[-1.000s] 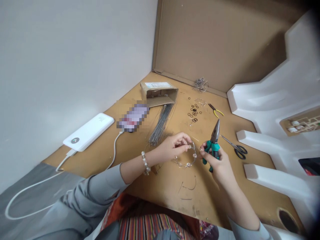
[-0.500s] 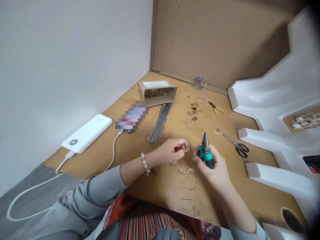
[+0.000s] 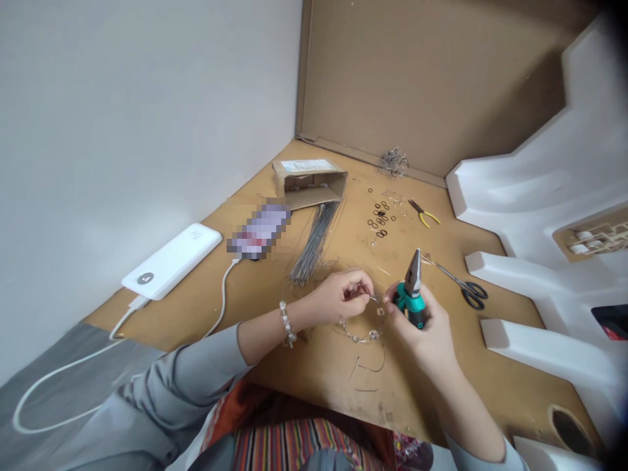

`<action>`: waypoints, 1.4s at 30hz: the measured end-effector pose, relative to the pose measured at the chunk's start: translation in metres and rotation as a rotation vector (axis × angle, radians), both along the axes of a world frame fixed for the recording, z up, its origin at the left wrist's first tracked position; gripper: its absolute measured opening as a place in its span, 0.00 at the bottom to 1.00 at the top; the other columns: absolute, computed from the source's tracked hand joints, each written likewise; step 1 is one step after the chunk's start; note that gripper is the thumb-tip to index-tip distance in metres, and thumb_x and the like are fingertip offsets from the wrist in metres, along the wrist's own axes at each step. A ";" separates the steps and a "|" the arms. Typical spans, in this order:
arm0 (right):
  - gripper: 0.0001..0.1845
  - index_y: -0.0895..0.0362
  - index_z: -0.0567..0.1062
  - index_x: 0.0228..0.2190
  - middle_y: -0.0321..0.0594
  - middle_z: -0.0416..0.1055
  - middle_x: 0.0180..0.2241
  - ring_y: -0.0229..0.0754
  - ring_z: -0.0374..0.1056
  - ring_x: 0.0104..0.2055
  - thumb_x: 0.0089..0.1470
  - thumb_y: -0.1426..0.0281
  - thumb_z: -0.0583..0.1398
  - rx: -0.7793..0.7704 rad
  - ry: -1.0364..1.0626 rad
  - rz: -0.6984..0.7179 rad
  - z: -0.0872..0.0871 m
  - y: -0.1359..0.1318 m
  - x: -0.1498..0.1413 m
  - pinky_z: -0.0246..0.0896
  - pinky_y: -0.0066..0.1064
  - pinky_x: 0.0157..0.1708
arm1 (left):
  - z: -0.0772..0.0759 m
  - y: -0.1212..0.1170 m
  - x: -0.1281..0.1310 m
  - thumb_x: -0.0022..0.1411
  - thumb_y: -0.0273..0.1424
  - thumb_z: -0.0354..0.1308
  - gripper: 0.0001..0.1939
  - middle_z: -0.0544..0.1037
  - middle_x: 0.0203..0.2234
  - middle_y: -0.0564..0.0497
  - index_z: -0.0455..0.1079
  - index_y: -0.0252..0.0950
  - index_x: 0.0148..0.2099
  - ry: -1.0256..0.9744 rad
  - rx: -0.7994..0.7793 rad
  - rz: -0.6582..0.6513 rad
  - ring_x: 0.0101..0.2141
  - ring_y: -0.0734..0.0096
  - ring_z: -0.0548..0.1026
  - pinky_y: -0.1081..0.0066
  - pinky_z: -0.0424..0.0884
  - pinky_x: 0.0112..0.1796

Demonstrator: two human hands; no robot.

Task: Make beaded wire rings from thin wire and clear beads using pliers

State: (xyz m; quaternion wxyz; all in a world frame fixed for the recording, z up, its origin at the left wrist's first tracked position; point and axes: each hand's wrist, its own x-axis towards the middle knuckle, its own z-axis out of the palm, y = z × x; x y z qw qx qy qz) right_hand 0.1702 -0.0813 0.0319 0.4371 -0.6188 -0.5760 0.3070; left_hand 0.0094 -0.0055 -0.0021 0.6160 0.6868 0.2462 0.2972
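Observation:
My left hand (image 3: 346,294) pinches the upper end of a ring of thin wire strung with clear beads (image 3: 373,335), which hangs below the fingers. Green-handled pliers (image 3: 413,291) sit in my right hand (image 3: 424,327), closed around the grips, with the jaws pointing up and away. My right thumb and fingertips come close to the right side of the beaded wire ring; whether they grip it I cannot tell. A bracelet of pale beads (image 3: 285,324) circles my left wrist. Bent wire pieces (image 3: 370,368) lie on the table just below the ring.
A bundle of straight wires (image 3: 313,248) lies before an open cardboard box (image 3: 314,186). Small dark rings (image 3: 381,219), yellow-handled pliers (image 3: 426,213) and scissors (image 3: 466,288) lie farther off. A phone (image 3: 260,230) and white power bank (image 3: 171,260) sit left; white foam (image 3: 510,271) edges the right.
My right hand and the pliers have shifted slightly right and down, the jaws tilting more to the right. My left fingers have turned a little on the beaded ring.

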 end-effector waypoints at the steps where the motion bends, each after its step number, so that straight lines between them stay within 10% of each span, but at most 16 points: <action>1: 0.06 0.54 0.68 0.32 0.35 0.69 0.29 0.37 0.66 0.29 0.49 0.69 0.60 0.002 0.002 -0.010 0.001 0.000 0.000 0.63 0.29 0.31 | 0.000 0.000 0.000 0.56 0.27 0.53 0.03 0.60 0.20 0.59 0.64 0.34 0.35 -0.001 -0.012 -0.004 0.21 0.81 0.57 0.77 0.54 0.23; 18: 0.08 0.53 0.69 0.33 0.34 0.71 0.28 0.36 0.66 0.26 0.48 0.68 0.61 0.008 -0.083 -0.033 0.001 -0.001 -0.001 0.63 0.28 0.27 | -0.002 0.007 -0.002 0.60 0.33 0.49 0.08 0.60 0.17 0.60 0.63 0.33 0.34 -0.054 -0.289 -0.109 0.17 0.82 0.58 0.79 0.56 0.20; 25: 0.09 0.53 0.70 0.34 0.35 0.72 0.30 0.38 0.67 0.29 0.47 0.70 0.60 0.060 -0.173 -0.025 -0.003 -0.002 0.001 0.63 0.28 0.31 | -0.006 0.010 0.002 0.57 0.27 0.50 0.04 0.71 0.32 0.51 0.60 0.34 0.37 -0.158 -0.388 -0.128 0.24 0.79 0.70 0.76 0.64 0.26; 34: 0.09 0.53 0.69 0.35 0.33 0.71 0.28 0.37 0.66 0.27 0.47 0.71 0.59 0.042 -0.186 0.017 -0.001 -0.003 0.002 0.62 0.27 0.29 | 0.010 0.010 -0.010 0.60 0.27 0.53 0.05 0.70 0.37 0.48 0.70 0.36 0.38 0.006 0.401 0.033 0.42 0.69 0.69 0.67 0.63 0.47; 42: 0.08 0.53 0.69 0.33 0.36 0.72 0.29 0.38 0.68 0.29 0.48 0.66 0.60 -0.031 -0.099 0.051 0.005 0.003 0.002 0.64 0.29 0.31 | 0.006 0.018 -0.010 0.61 0.31 0.55 0.06 0.73 0.32 0.50 0.72 0.35 0.34 0.074 0.336 -0.057 0.36 0.72 0.70 0.70 0.65 0.41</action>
